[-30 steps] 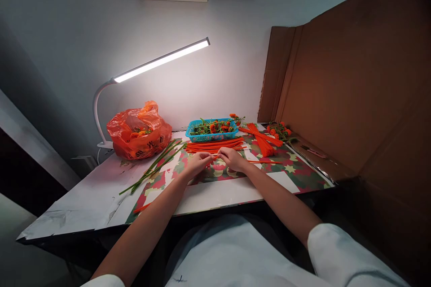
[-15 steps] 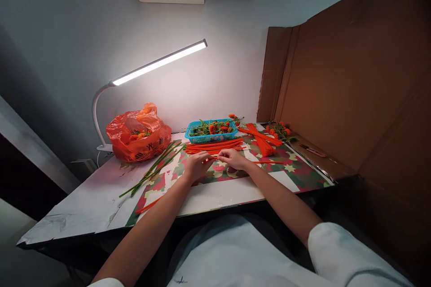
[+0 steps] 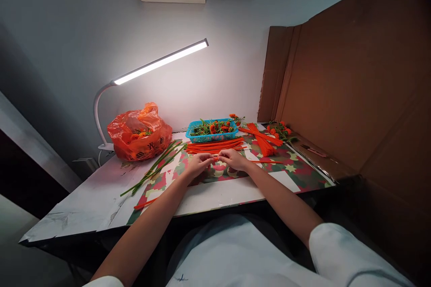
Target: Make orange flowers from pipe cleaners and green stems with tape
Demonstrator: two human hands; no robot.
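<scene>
Over the camouflage-patterned mat, my left hand and my right hand almost meet, fingertips pinched. Between them runs a thin orange pipe cleaner, sticking out to the right past my right hand. Another orange length shows at the lower left, partly under my left forearm; whether it is the same piece I cannot tell. Just behind my hands lies a row of orange pipe cleaners. A crossed bundle of them rests farther right.
A blue plastic basket holds orange flowers with green stems. More flowers lie by the cardboard wall. Green stems lie left, beside a red plastic bag with flowers. A lit lamp arches above.
My left hand has flattened slightly and its fingers have shifted a little along the pipe cleaner. The orange end at lower left has moved slightly left. My right hand stays nearly still.
</scene>
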